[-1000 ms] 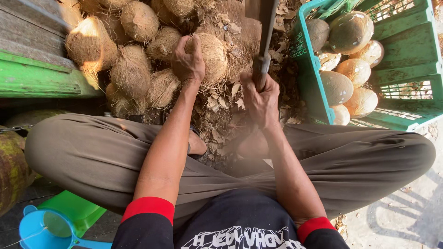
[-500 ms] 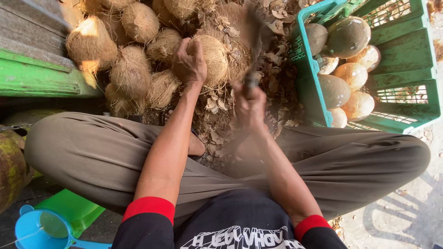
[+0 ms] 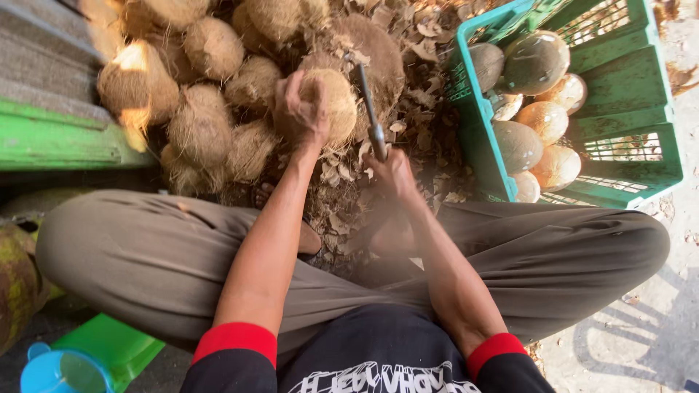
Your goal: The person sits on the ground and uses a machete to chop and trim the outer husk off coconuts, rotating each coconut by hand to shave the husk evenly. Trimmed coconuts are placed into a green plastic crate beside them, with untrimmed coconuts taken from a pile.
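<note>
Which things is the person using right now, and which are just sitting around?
In use:
left hand steadying a husked coconut
right hand, grip shut on a knife

Lying about:
coconut pile
green crate of peeled coconuts
blue jug

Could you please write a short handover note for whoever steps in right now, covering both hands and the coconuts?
Left hand: grip on the top of a husked coconut, steadying it on the ground among the husk chips.
Right hand: grip shut on the handle of a chopping knife, blade lying against the coconut's right side.
Pile of fibrous brown coconuts sits ahead and to the left.
Green crate on the right holds several trimmed, smooth coconuts.
Done: those in the crate look trimmed.
Left: the held coconut is fibrous, and so is the pile.
</note>
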`<action>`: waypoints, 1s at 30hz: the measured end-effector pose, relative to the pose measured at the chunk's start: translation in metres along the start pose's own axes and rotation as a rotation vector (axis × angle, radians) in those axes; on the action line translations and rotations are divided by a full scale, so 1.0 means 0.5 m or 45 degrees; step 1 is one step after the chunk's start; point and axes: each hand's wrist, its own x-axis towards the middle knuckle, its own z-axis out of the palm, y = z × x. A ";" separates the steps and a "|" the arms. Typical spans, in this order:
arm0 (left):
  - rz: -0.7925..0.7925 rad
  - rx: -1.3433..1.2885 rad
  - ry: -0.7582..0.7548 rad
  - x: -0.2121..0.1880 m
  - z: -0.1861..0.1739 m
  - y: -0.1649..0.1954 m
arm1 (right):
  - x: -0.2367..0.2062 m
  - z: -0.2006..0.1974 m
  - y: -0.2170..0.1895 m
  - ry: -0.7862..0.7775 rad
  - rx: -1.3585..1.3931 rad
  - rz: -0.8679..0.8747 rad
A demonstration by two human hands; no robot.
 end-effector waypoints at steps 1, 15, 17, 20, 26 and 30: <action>-0.021 -0.032 0.008 0.002 -0.004 -0.002 | 0.007 0.001 0.015 -0.019 0.032 -0.035; 0.053 -0.725 -0.143 0.042 -0.067 -0.026 | -0.002 0.023 0.042 -0.151 0.152 -0.120; -0.230 -0.646 -0.258 0.066 -0.066 -0.016 | -0.005 0.014 0.038 -0.136 0.143 -0.179; -0.643 -0.444 -0.336 0.089 -0.058 -0.013 | -0.011 -0.008 0.028 -0.145 0.200 -0.183; -0.347 -0.314 -0.141 0.062 -0.033 -0.011 | -0.058 -0.067 -0.036 0.000 0.618 -0.756; -0.118 -0.141 -0.009 0.048 -0.024 0.002 | -0.094 -0.040 -0.092 -0.064 0.894 -0.463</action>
